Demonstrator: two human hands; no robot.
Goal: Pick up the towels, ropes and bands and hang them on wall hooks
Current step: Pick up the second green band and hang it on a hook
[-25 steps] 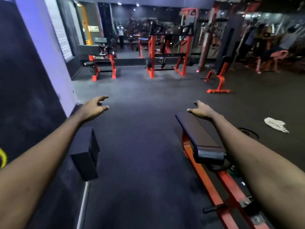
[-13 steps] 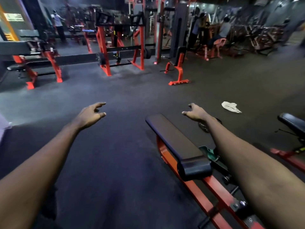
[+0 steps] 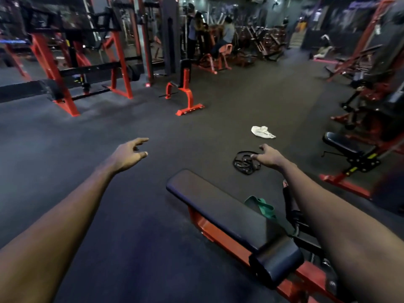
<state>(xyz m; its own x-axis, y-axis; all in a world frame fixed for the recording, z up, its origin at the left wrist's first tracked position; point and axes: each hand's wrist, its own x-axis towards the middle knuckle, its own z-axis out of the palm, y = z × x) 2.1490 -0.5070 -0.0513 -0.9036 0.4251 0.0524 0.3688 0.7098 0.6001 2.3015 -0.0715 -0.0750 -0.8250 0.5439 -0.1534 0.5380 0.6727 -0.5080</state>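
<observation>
A crumpled white towel (image 3: 263, 132) lies on the dark gym floor ahead, right of centre. Nearer to me a coiled black rope or band (image 3: 244, 162) rests on the floor. A green band (image 3: 262, 207) lies by the bench's right side, partly hidden behind the pad. My right hand (image 3: 269, 157) is stretched out above the black coil's right edge, fingers loosely spread, holding nothing. My left hand (image 3: 130, 154) is held out over bare floor to the left, fingers apart and empty. No wall hooks are in view.
A black-padded bench on an orange frame (image 3: 229, 217) runs diagonally under my right arm. Another bench (image 3: 345, 149) stands at the right. Orange racks (image 3: 72, 68) and a small orange stand (image 3: 185, 95) line the far floor. People sit at machines far back.
The view has swung to the right: the left wall is out of frame, and the towel, the black coil and the green band have come closer to centre. Both hands stay outstretched and empty.
</observation>
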